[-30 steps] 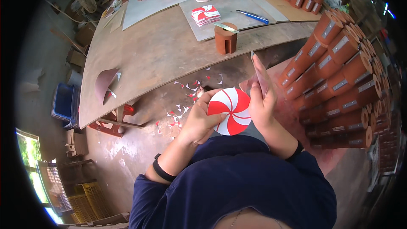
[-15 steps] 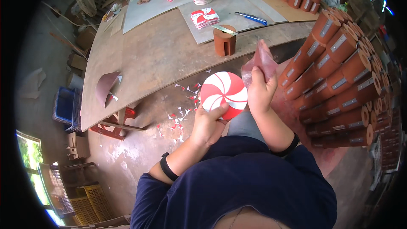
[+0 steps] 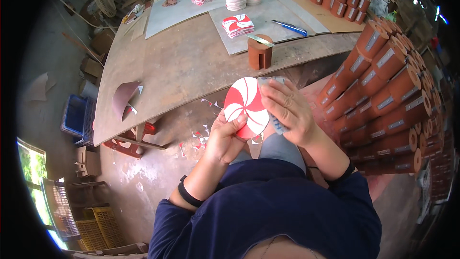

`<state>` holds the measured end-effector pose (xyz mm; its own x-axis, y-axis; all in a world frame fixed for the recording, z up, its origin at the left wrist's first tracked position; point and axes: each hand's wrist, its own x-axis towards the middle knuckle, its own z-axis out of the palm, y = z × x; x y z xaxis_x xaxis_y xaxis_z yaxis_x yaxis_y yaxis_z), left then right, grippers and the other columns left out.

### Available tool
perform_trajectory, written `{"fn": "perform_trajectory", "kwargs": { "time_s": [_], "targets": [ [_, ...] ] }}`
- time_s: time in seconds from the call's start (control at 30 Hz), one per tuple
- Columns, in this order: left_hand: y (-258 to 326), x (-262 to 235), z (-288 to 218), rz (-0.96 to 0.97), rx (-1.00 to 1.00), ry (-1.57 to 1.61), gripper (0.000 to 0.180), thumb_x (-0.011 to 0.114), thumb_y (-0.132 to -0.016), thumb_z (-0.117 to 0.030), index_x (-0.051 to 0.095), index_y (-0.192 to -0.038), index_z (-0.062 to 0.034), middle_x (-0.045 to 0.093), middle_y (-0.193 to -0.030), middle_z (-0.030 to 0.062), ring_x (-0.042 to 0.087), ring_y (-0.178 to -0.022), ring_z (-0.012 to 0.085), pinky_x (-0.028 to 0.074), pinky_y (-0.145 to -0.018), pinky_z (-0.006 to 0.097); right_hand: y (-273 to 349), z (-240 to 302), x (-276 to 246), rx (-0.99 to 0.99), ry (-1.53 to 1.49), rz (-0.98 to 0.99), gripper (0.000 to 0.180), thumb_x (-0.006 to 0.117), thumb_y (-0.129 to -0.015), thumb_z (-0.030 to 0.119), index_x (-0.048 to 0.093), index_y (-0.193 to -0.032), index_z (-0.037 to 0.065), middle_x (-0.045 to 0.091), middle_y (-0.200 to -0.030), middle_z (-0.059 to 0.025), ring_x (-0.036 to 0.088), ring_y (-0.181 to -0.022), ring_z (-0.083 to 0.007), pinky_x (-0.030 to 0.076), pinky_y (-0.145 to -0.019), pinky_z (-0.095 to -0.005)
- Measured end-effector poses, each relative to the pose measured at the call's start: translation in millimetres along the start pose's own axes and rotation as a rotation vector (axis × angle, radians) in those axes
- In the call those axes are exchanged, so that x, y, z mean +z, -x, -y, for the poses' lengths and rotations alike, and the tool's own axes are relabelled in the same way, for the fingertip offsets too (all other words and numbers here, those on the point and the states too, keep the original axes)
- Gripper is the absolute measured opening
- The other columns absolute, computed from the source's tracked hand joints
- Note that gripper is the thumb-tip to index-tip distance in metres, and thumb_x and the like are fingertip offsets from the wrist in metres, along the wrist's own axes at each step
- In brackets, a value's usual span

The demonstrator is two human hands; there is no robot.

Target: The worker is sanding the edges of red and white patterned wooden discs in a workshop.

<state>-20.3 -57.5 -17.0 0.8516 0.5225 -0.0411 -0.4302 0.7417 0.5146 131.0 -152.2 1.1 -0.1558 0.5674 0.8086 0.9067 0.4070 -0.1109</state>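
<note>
A round disc [image 3: 242, 97] with a red and white swirl stands tilted in front of me. My left hand [image 3: 224, 138] is closed on its lower left, the thumb across the face near the centre. My right hand [image 3: 291, 114] is closed on a piece of sandpaper [image 3: 277, 125], its printed grey back outward, and presses it along the disc's right rim. Beyond the disc, a brown slotted cylinder [image 3: 258, 57] stands at the table's edge with a flat metal strip [image 3: 260, 41] on top. Behind it lies a pile of square red-and-white swirl pieces [image 3: 238, 25].
A blue utility knife [image 3: 290, 28] lies on the table [image 3: 167, 57], near stacks of round discs [image 3: 235, 1]. Brown cylinders [image 3: 383, 91] are heaped high at my right. A curved brown sheet [image 3: 123, 98] rests at the left. Paper scraps [image 3: 199, 141] litter the floor.
My right hand has turned over, bringing the sandpaper down and left from beside the disc onto its right rim. The disc has turned and tilted in my left hand.
</note>
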Motion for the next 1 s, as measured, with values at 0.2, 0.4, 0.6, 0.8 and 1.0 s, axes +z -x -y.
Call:
{"fn": "perform_trajectory", "kwargs": {
  "time_s": [0.2,0.4,0.6,0.8,1.0],
  "targets": [
    [-2.3,-6.0,-2.4,0.027,-0.059,-0.009,0.042,0.052,-0.077,0.004,0.038,-0.117,-0.0006,0.05,-0.111,0.0119,0.049,-0.104,0.0208,0.04,-0.09,0.035,3.4,-3.6,-0.4,0.073,0.006,-0.2,0.043,0.048,-0.07,0.005,0.048,-0.113,0.0,0.046,-0.119,-0.014,0.041,-0.115,-0.0314,0.029,-0.094,-0.0442],
    [2.8,-1.5,-8.3,0.129,-0.023,-0.136,0.05,0.056,-0.074,0.004,0.035,-0.119,-0.0019,0.05,-0.111,0.0117,0.049,-0.103,0.0211,0.041,-0.088,0.035,6.0,-12.5,1.6,0.151,0.043,-0.033,0.047,0.052,-0.065,0.002,0.048,-0.112,0.0,0.047,-0.118,-0.0159,0.041,-0.115,-0.0325,0.029,-0.095,-0.0429],
    [1.6,-9.1,-13.2,0.083,0.036,-0.253,0.047,0.06,-0.071,0.005,0.038,-0.112,-0.0027,0.051,-0.104,0.0095,0.051,-0.097,0.0195,0.043,-0.084,0.034,-1.3,13.3,-6.8,-0.072,-0.098,0.001,0.047,0.053,-0.067,0.003,0.048,-0.113,0.001,0.044,-0.122,-0.0174,0.04,-0.115,-0.0332,0.029,-0.095,-0.0433],
    [2.9,-3.9,-19.0,0.098,0.031,-0.246,0.048,0.063,-0.069,0.004,0.039,-0.11,-0.0032,0.052,-0.101,0.008,0.052,-0.094,0.0174,0.044,-0.083,0.032,3.2,1.4,-2.5,0.112,-0.035,-0.164,0.038,0.048,-0.075,0.005,0.048,-0.113,0.0,0.046,-0.12,-0.0171,0.044,-0.112,-0.0314,0.03,-0.095,-0.0421],
    [5.9,-1.9,-19.4,0.185,0.021,-0.267,0.05,0.065,-0.067,0.006,0.041,-0.109,-0.0036,0.053,-0.1,0.0067,0.052,-0.093,0.0161,0.043,-0.083,0.031,8.6,-16.0,5.5,0.192,-0.068,-0.09,0.036,0.048,-0.074,0.003,0.05,-0.11,0.003,0.048,-0.118,-0.0164,0.043,-0.113,-0.0307,0.029,-0.096,-0.0416]
  ]
}}
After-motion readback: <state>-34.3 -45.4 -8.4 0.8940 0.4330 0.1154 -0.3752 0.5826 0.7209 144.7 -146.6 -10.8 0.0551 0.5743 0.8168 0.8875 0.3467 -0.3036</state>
